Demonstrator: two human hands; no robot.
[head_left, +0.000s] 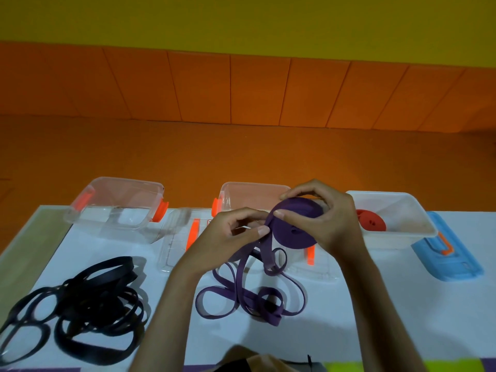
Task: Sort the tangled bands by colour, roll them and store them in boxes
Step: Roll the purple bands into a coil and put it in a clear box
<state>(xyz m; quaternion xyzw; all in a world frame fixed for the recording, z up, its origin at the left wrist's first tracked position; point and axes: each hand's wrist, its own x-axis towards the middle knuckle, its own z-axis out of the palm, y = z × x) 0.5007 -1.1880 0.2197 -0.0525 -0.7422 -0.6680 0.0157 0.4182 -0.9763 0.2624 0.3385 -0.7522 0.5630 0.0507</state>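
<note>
Head view: purple roll (292,232) gripped by curled fingers of right hand (330,224).
Left hand (228,237): pinches band just left of roll.
Loose band (249,295): trails onto worktop (375,304) below roll, nearer left hand.

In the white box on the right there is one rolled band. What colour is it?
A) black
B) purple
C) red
C: the roll in the white box is red; the purple band is held in the left hand and right hand, and the black band lies loose on the table.
</note>
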